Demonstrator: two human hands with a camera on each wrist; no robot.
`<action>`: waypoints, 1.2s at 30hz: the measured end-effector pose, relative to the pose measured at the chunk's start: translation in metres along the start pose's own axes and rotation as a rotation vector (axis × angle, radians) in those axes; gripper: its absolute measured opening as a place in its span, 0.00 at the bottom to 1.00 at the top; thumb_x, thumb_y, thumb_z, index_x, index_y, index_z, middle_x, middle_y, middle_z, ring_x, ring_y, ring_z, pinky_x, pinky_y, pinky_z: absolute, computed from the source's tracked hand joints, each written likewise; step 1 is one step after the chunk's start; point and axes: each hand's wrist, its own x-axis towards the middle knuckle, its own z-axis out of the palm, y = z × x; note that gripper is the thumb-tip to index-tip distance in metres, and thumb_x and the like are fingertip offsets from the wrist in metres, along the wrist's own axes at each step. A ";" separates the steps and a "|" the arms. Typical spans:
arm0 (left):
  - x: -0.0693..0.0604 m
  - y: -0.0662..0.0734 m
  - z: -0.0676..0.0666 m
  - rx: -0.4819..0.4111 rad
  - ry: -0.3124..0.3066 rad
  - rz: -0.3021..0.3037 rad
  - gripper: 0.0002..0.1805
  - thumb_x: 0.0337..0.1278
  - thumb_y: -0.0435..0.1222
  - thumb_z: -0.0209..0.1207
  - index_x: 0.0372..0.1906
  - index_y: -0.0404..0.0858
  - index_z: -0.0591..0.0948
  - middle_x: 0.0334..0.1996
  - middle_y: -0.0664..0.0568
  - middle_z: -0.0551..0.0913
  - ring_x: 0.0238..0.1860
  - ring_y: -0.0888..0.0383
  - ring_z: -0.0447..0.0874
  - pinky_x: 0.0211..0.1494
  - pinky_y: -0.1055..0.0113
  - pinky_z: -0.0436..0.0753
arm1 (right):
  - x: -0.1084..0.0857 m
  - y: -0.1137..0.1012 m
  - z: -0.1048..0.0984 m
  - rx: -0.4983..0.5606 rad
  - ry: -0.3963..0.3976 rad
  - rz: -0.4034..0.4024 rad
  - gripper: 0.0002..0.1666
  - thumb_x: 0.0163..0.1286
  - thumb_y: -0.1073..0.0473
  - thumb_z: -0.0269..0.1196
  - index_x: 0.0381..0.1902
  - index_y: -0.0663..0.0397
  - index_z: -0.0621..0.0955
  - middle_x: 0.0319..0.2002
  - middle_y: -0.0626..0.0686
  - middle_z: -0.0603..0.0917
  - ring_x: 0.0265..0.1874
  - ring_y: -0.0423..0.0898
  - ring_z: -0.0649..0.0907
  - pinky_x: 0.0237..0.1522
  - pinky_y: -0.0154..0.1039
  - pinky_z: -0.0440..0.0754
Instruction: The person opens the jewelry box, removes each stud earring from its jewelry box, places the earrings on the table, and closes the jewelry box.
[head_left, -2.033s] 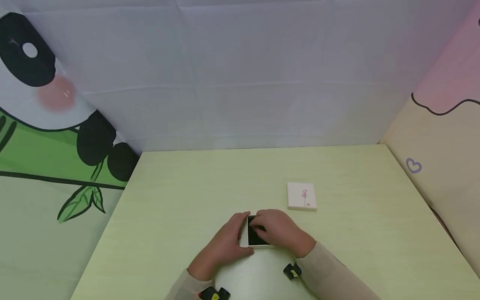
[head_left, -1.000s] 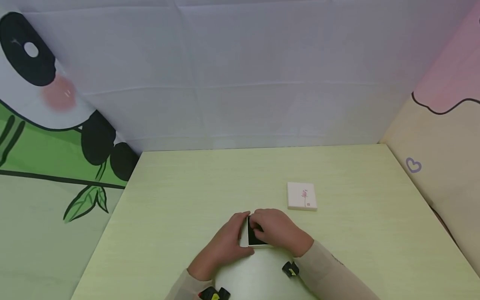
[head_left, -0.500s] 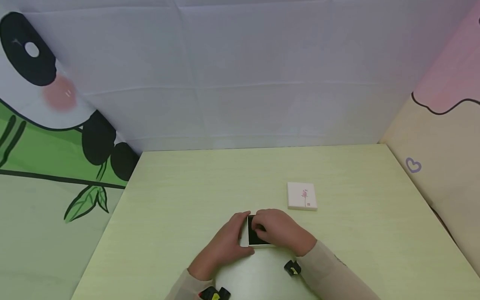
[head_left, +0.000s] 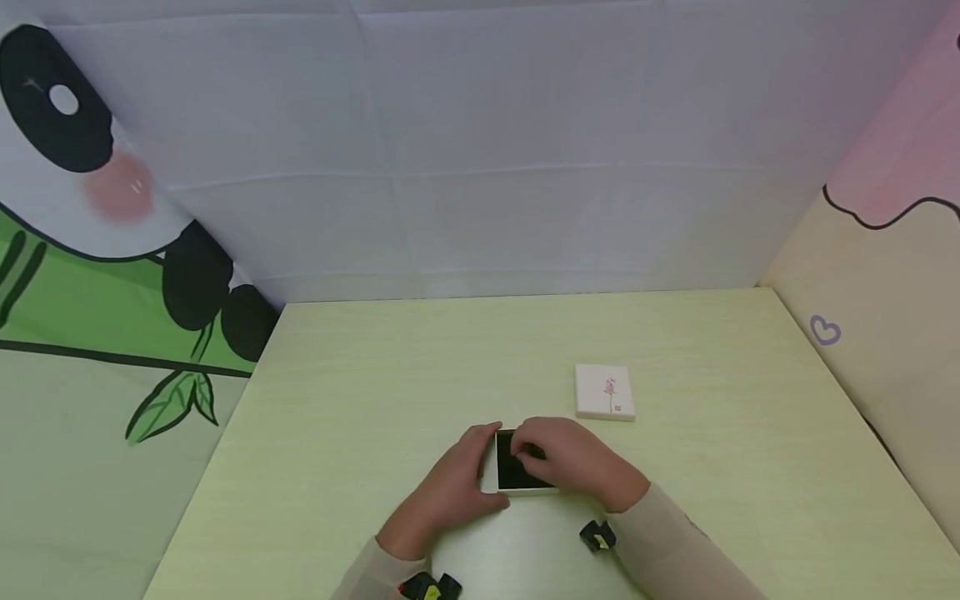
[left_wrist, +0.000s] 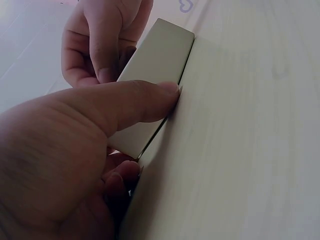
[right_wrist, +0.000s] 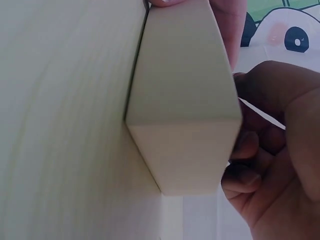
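Note:
A small white box with a black inside lies on the table, its open side up. My left hand grips it at the left end, thumb along the near side and fingers at the far side; the left wrist view shows the thumb pressed on the wall. Over the black inside, my right hand has its fingers curled, with the fingertips low at the box's upper edge in the right wrist view. Whether it pinches anything small is hidden.
A flat white lid-like square with a pink flower print lies farther back to the right on the pale table. A white cloth hangs behind, and printed panels stand at both sides.
My right hand has shifted slightly to the right over the box, baring more of the black inside. The left hand and the box stay in place.

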 end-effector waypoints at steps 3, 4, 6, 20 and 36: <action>0.000 0.000 0.000 0.002 0.001 -0.001 0.54 0.46 0.41 0.77 0.78 0.39 0.61 0.72 0.51 0.68 0.65 0.55 0.72 0.67 0.54 0.73 | -0.003 0.000 -0.004 0.021 0.015 0.007 0.03 0.72 0.61 0.65 0.39 0.46 0.84 0.35 0.35 0.80 0.34 0.37 0.78 0.43 0.36 0.79; 0.000 0.000 0.001 0.001 0.001 -0.003 0.54 0.46 0.40 0.77 0.78 0.39 0.61 0.72 0.52 0.68 0.65 0.55 0.72 0.67 0.54 0.73 | -0.005 0.001 -0.005 0.026 0.019 0.011 0.03 0.72 0.61 0.65 0.39 0.46 0.84 0.35 0.35 0.80 0.35 0.37 0.78 0.43 0.36 0.79; 0.000 0.000 0.001 -0.002 0.000 -0.007 0.54 0.45 0.40 0.77 0.78 0.39 0.61 0.72 0.52 0.68 0.64 0.55 0.72 0.66 0.54 0.73 | -0.008 0.002 -0.006 0.045 0.028 0.020 0.03 0.72 0.62 0.65 0.39 0.47 0.84 0.35 0.36 0.80 0.34 0.37 0.79 0.42 0.36 0.79; 0.002 -0.003 0.004 -0.004 0.011 -0.011 0.55 0.44 0.41 0.78 0.78 0.40 0.61 0.70 0.51 0.70 0.61 0.55 0.74 0.64 0.54 0.75 | -0.034 0.018 -0.013 0.234 0.175 0.065 0.08 0.67 0.67 0.69 0.38 0.48 0.84 0.33 0.37 0.80 0.28 0.39 0.75 0.32 0.34 0.76; 0.001 -0.001 0.003 0.002 -0.005 -0.025 0.55 0.45 0.42 0.78 0.79 0.40 0.60 0.71 0.50 0.69 0.64 0.53 0.72 0.66 0.52 0.74 | -0.058 0.043 -0.017 0.251 0.321 0.211 0.09 0.66 0.71 0.69 0.38 0.52 0.87 0.31 0.38 0.79 0.29 0.39 0.75 0.32 0.34 0.76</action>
